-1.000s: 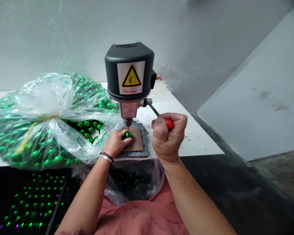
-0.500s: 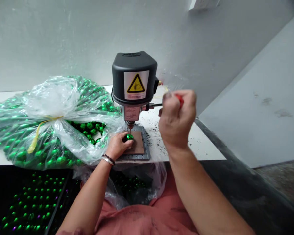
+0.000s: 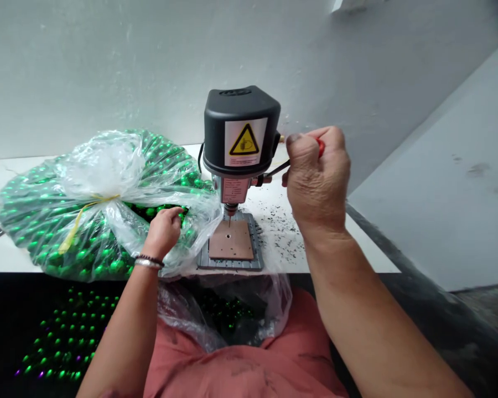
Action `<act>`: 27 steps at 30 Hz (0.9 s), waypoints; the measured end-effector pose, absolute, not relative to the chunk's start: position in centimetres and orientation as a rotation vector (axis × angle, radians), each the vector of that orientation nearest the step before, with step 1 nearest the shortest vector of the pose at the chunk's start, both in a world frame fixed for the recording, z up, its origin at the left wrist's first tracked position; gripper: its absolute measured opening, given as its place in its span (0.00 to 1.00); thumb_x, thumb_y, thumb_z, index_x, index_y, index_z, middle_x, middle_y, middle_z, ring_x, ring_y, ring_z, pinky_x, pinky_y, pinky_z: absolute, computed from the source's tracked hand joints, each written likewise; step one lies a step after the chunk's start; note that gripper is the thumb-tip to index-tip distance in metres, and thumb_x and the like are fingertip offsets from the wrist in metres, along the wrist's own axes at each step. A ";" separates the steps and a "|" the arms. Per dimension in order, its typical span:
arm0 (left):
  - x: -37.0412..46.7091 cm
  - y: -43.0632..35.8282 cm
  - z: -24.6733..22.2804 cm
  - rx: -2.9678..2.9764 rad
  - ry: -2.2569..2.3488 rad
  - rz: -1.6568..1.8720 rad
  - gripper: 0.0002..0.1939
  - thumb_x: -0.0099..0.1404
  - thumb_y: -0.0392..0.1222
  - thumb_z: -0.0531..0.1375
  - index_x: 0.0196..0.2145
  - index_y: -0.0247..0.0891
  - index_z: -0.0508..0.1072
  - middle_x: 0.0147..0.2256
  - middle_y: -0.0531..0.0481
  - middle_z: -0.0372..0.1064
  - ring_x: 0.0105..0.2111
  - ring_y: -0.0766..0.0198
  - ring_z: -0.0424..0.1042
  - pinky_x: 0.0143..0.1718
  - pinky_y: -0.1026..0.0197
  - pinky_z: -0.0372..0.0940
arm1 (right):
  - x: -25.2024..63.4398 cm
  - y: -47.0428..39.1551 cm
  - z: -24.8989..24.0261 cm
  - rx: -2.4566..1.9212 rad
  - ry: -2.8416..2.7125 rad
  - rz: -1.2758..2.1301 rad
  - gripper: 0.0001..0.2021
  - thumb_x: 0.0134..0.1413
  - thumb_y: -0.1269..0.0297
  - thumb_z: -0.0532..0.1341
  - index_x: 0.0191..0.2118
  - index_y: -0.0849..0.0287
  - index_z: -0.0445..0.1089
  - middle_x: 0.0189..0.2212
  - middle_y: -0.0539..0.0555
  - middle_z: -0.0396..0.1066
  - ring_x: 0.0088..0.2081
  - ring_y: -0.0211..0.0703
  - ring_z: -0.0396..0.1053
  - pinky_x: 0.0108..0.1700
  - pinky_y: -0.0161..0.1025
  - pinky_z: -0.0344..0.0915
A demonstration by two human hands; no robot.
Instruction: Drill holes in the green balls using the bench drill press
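At the mouth of a clear plastic bag [image 3: 102,166] full of shiny green balls [image 3: 151,211], my left hand [image 3: 165,228] reaches in among them. Its fingers point forward and look open; some fingertips are hidden, and I see no ball in them. My right hand [image 3: 317,174] is closed round the red-ended lever [image 3: 279,168] of a small black drill press [image 3: 241,132]. The drill bit [image 3: 229,224] hangs above a brown board [image 3: 232,243] with a small dark hole, and no ball lies on it.
Dark shavings [image 3: 280,232] litter the white table [image 3: 357,257] right of the drill base [image 3: 257,260]. An open plastic bag [image 3: 280,304] with dark green balls rests at my lap. Rows of green balls [image 3: 70,326] show at lower left. A yellow tie [image 3: 72,232] closes the big bag's neck.
My left hand has left the board under the drill and moved left to the bag's mouth; the green ball it held is gone from the board. My right hand has risen with the lever.
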State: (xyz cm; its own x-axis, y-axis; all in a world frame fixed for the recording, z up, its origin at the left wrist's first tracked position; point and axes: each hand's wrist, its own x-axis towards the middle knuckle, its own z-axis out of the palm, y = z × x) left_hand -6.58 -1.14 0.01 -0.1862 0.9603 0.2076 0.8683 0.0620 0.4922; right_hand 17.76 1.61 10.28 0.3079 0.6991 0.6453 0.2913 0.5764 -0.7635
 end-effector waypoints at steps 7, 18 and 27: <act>-8.4 4.0 -3.3 1.977 2.074 0.310 0.25 0.54 0.39 0.57 0.51 0.33 0.70 0.51 0.37 0.70 0.51 0.53 0.68 0.53 0.59 0.61 | 18.0 1.5 10.1 -0.973 -1.301 0.333 0.14 0.55 0.51 0.53 0.31 0.57 0.56 0.24 0.46 0.58 0.26 0.30 0.57 0.30 0.33 0.57; -7.6 3.5 -2.9 1.885 2.167 0.271 0.15 0.54 0.39 0.59 0.40 0.33 0.75 0.40 0.37 0.74 0.46 0.51 0.70 0.46 0.57 0.63 | 17.8 1.3 9.7 -0.906 -1.259 0.231 0.11 0.55 0.56 0.55 0.28 0.57 0.56 0.23 0.44 0.58 0.24 0.26 0.57 0.28 0.31 0.57; -6.2 -3.4 1.8 0.815 1.201 1.431 0.19 0.49 0.47 0.66 0.38 0.38 0.68 0.35 0.51 0.70 0.27 0.70 0.69 0.19 0.73 0.57 | 17.9 1.5 9.4 -0.894 -1.278 0.169 0.11 0.55 0.57 0.54 0.29 0.58 0.56 0.23 0.44 0.58 0.23 0.25 0.57 0.26 0.30 0.57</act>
